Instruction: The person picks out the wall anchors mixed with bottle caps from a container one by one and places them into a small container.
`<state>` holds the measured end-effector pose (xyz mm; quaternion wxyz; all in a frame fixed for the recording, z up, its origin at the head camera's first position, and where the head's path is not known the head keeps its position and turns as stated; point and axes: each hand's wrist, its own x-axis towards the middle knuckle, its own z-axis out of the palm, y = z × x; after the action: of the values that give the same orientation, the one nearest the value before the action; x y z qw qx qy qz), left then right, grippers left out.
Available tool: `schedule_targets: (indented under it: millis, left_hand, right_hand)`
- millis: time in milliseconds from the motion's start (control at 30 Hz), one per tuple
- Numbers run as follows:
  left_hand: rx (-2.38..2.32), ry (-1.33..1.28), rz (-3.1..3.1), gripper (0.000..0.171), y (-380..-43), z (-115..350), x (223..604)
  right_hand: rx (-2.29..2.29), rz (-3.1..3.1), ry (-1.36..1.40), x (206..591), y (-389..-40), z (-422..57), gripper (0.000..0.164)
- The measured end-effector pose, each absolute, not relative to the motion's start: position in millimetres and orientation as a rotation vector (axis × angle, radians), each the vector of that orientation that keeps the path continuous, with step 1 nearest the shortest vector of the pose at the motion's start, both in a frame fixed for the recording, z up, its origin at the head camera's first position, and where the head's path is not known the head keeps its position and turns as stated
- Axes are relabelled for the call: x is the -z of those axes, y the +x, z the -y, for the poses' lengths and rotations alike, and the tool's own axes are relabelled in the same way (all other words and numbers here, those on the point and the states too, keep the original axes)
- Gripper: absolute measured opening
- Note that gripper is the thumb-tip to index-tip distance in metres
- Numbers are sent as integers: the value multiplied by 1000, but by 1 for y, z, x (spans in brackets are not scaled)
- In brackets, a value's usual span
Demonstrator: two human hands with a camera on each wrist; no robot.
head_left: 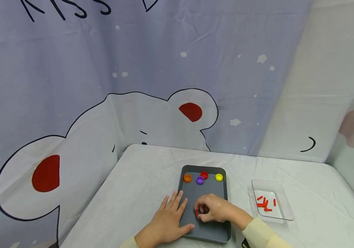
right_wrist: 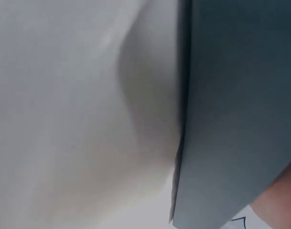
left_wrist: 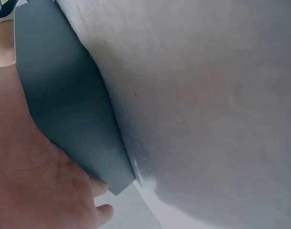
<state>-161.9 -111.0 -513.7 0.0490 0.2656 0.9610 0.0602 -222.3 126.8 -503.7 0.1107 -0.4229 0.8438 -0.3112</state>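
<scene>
A dark grey rectangular tray (head_left: pixel 209 196) lies on the white-covered table. Over its middle, my right hand (head_left: pixel 212 208) pinches a small red stick (head_left: pixel 196 213) between thumb and fingers, low over the tray floor. Along the tray's left edge rests my left hand (head_left: pixel 171 220), fingers straight and spread, thumb reaching over the near left part. Toward the tray's far end sit an orange cap (head_left: pixel 187 178), a purple cap (head_left: pixel 200 180), a red cap (head_left: pixel 204 175) and a yellow cap (head_left: pixel 218 177). In the left wrist view the left palm (left_wrist: pixel 35 157) lies against the tray's side wall (left_wrist: pixel 71 95).
To the right of the tray stands a clear plastic box (head_left: pixel 283 206) with several red sticks (head_left: pixel 265 203) inside. A printed cloth (head_left: pixel 164 62) hangs behind the table. A dark object (head_left: pixel 245 243) peeks out beside the right sleeve (head_left: pixel 261 234).
</scene>
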Motion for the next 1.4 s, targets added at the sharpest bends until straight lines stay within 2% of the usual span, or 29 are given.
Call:
schedule_targets:
  millis: [733, 1033, 1400]
  left_hand:
    - [-179, 793, -2936, 91, -158, 110, 507]
    - [-181, 797, -2926, 92, -159, 109, 506]
    - [-165, 833, -2951, 91, -162, 110, 514]
  right_hand:
    - [1190, -2661, -1211, 477, -226, -188, 12]
    - [1217, -2791, -1111, 467, -223, -226, 19]
    - [1227, -2959, -881, 462, -208, -286, 17]
